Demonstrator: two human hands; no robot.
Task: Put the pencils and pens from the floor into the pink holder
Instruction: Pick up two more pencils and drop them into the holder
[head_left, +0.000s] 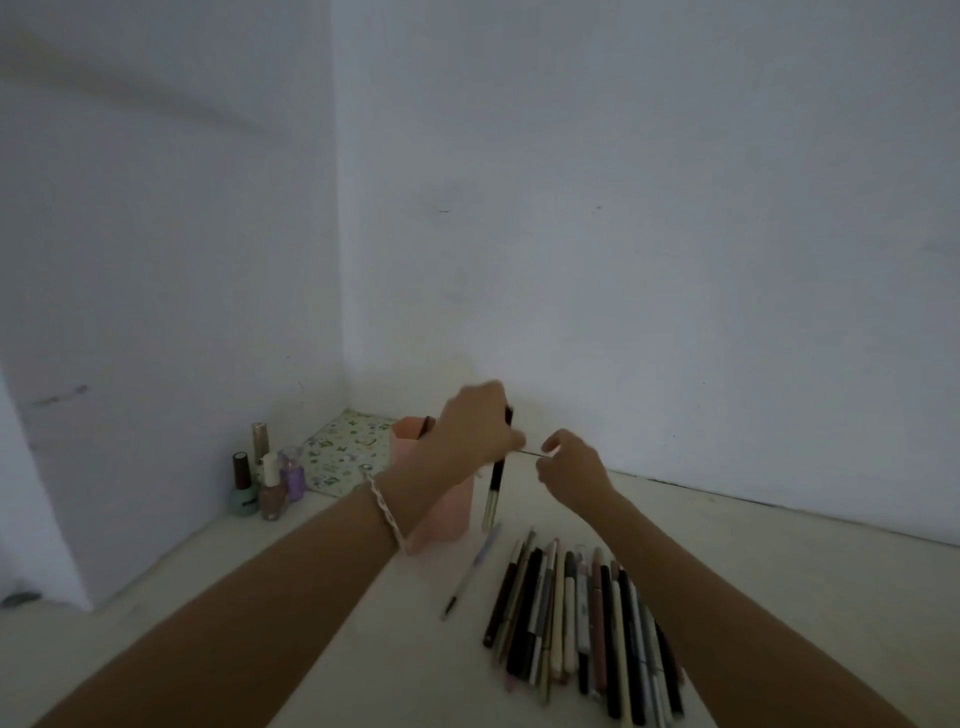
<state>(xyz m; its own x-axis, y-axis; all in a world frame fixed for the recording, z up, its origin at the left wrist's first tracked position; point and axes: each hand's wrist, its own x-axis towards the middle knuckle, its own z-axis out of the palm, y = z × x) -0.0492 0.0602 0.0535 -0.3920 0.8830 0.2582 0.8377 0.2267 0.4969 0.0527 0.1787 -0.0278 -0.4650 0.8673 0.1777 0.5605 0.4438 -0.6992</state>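
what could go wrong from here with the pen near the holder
The left hand grips a black pen beside the pink holder, not over its mouth, so releasing now would likely miss. That wrist crosses the holder and may knock it. The right hand pinches a thin stick that could slip.

Dim, flat, bluish light fills the scene. The walls (623, 208) read grey-blue and the floor (753, 597) a dull cream, with shadows faint and soft-edged. The left grip (470, 426) is smeared by motion blur, as is the black pen (496, 483) it holds. The thin strand (530, 453) pinched by the right grip (569, 465) barely resolves. Wide-angle distortion bows the wall-floor line and stretches the forearms (260, 597) toward the lower edges. Fine detail is soft throughout.
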